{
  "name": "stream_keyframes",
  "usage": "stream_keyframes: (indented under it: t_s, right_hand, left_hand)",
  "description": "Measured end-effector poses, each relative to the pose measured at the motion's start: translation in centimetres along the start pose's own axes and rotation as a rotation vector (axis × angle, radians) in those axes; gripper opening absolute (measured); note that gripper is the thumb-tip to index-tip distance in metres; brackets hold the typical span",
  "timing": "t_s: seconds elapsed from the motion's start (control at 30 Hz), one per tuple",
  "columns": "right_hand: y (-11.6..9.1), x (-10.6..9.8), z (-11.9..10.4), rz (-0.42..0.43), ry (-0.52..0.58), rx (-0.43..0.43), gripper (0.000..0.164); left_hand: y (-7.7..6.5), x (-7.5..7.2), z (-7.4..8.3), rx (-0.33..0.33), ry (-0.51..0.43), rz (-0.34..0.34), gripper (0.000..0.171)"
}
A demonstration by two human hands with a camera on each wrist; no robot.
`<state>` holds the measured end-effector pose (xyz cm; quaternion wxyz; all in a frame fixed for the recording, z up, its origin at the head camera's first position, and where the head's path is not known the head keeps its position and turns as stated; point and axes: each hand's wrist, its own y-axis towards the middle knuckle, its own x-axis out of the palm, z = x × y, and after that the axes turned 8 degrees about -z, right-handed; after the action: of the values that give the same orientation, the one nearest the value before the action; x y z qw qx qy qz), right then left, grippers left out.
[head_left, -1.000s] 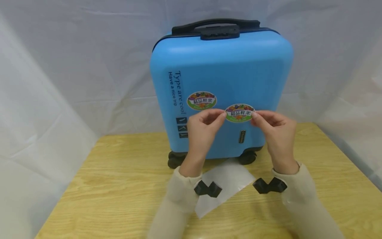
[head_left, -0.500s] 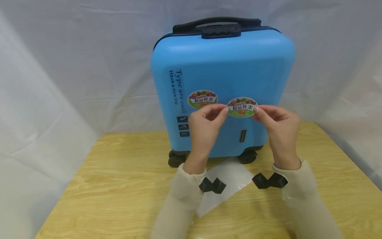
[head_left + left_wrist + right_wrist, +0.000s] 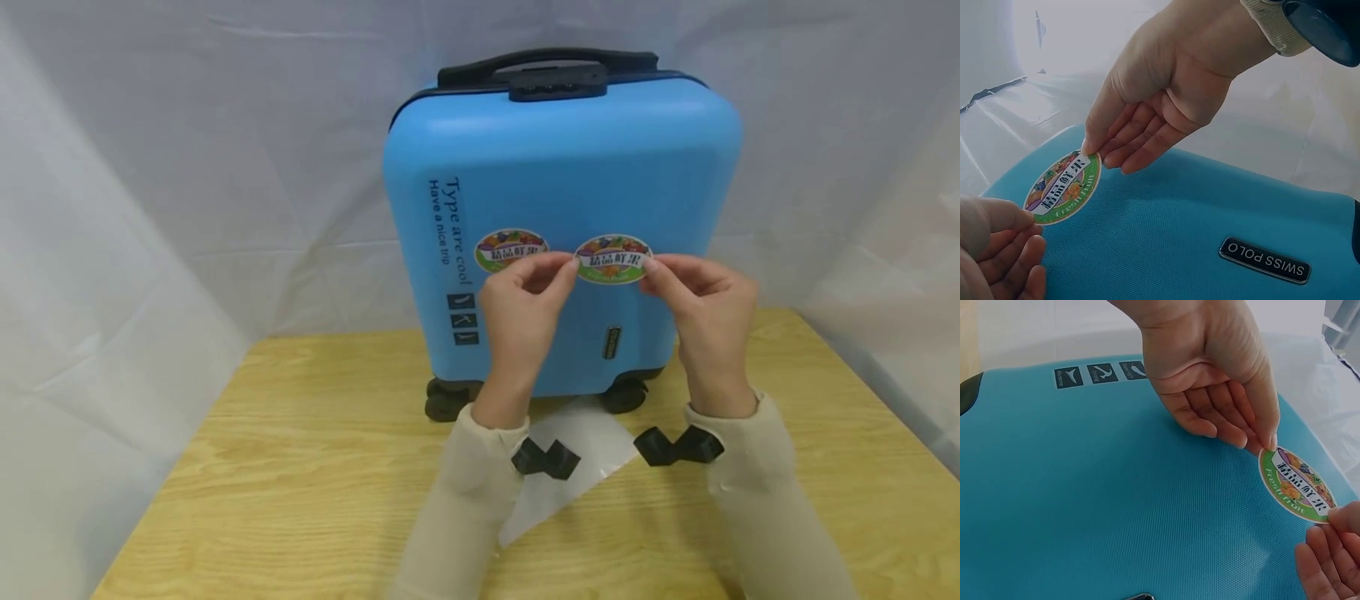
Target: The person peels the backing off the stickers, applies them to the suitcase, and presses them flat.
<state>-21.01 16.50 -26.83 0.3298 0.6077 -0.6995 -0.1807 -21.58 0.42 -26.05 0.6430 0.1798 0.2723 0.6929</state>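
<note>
An oval fruit sticker [image 3: 613, 259], printed "Fresh fruit", is stretched between both hands in front of a blue suitcase [image 3: 592, 187]. My left hand [image 3: 519, 321] pinches its left end between thumb and forefinger. The right hand [image 3: 708, 321] pinches the opposite end the same way. A matching oval sticker [image 3: 510, 244] lies flat on the suitcase front, its lower edge partly covered by the left fingers. Both wrist views show the held sticker [image 3: 1065, 187] close to the suitcase face; whether it touches cannot be told.
The suitcase stands upright on black wheels on a wooden table [image 3: 315, 467]. A white backing sheet [image 3: 577, 467] lies beneath the forearms. A small dark nameplate [image 3: 612, 342] sits low on the suitcase. White sheeting [image 3: 300, 167] hangs behind and at the sides.
Both hands have risen and shifted slightly right with the sticker, bringing it roughly level with the one on the suitcase. Their pinching holds are unchanged.
</note>
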Motion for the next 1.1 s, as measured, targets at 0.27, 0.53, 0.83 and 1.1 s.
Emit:
stream_keyframes:
  t_s: [0.27,0.53,0.83,1.1]
  right_hand:
    - [0.09,-0.03,0.10,0.009,-0.001,0.005,0.016]
    - [0.23,0.12,0.22,0.014,-0.016,-0.007,0.016]
    - [0.39,0.05,0.41,0.019,-0.047,-0.012,0.016]
    - [0.37,0.07,0.58,0.012,-0.067,-0.014,0.017]
  left_hand:
    - [0.00,0.40,0.04,0.016,-0.004,0.021,0.014]
    - [0.06,0.54,0.10,0.041,0.013,0.034,0.014]
    - [0.15,0.60,0.12,0.037,0.027,0.030,0.015]
    - [0.15,0.64,0.14,0.031,0.039,0.029,0.015]
